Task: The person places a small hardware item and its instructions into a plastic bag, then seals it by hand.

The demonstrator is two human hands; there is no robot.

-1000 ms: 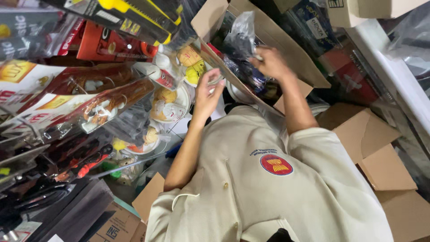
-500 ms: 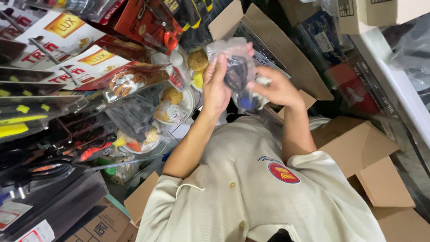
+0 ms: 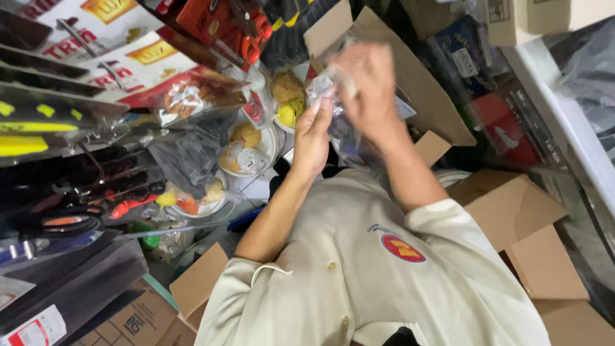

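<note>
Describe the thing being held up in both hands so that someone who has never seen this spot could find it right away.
Start at the big open cardboard box at top centre, above the cream shirt. In front of it the left hand and right hand hold up a clear plastic bag. Unlike the hanging carded tool packs on the left, it is crinkled, see-through and hand-held.

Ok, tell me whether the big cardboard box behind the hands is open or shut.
Open: the cardboard box has its flaps spread outward behind the clear plastic packet.
</note>
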